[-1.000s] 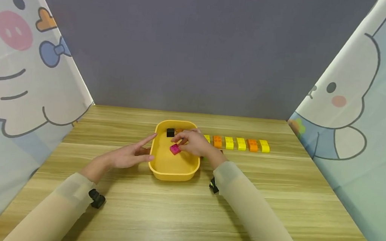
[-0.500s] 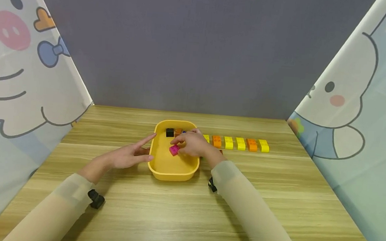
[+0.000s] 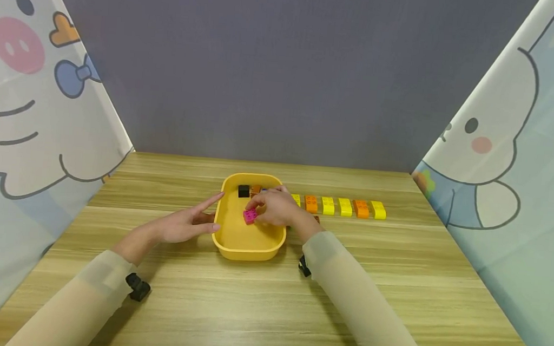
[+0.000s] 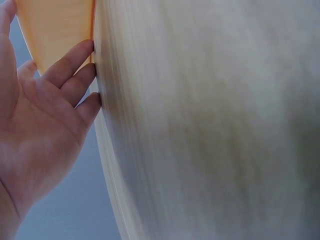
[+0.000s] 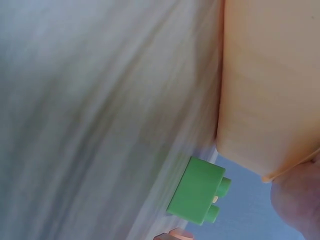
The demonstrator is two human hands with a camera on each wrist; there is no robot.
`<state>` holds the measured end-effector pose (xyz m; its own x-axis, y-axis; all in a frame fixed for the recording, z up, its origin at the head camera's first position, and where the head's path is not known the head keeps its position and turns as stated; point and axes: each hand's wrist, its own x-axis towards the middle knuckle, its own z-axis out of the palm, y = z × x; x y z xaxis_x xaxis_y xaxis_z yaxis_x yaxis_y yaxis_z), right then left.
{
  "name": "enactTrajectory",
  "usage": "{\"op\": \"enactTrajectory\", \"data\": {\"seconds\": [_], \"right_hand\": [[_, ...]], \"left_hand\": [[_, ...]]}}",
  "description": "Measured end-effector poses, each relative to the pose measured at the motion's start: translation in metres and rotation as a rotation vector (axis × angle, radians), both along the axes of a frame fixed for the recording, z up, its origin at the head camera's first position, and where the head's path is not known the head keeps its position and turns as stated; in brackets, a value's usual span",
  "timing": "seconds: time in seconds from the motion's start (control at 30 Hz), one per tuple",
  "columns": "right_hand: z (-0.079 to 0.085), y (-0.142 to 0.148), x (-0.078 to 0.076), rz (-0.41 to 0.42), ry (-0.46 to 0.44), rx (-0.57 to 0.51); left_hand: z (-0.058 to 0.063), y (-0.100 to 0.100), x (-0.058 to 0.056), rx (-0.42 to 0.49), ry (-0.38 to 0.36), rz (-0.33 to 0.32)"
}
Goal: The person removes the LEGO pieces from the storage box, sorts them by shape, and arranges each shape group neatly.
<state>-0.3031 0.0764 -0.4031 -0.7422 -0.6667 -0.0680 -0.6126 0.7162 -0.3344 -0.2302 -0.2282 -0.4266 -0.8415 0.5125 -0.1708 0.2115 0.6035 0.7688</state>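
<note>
Your left hand (image 3: 177, 227), fingers spread, touches the bin (image 3: 242, 255), likely steadying it. Inside, your right hand (image 3: 278, 207) pinches the pink brick (image 3: 249, 217), fingertips partly masking it. That hand also covers part of the blue brick (image 3: 264, 190); the bin's wall hides the pinch from your right wrist view, which shows a green brick (image 5: 196, 192) outside.

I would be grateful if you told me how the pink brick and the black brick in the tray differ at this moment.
The pink brick lies near the tray's middle; the black brick sits toward its far-left corner.
The right hand has its fingertips on the pink brick, while no hand touches the black brick.
The pink brick is turned at an angle, whereas the black brick looks squarer to the tray.
Both are inside the yellow tray.
</note>
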Motion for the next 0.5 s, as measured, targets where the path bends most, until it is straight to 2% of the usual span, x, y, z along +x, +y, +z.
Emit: {"op": "enactTrajectory", "data": {"seconds": [0.17, 0.33, 0.5], "right_hand": [[-0.0028, -0.0001, -0.0008, -0.007, -0.012, -0.061], [-0.0059, 0.0028, -0.0024, 0.003, -0.015, -0.195], [-0.0051, 0.0089, -0.0014, 0.017, 0.019, -0.301]], "left_hand": [[0.0001, -0.0007, 0.0004, 0.0, -0.003, 0.003], [0.0, -0.0016, 0.0005, -0.008, -0.004, 0.003], [0.0013, -0.0017, 0.0008, -0.011, 0.0, -0.003]]}}
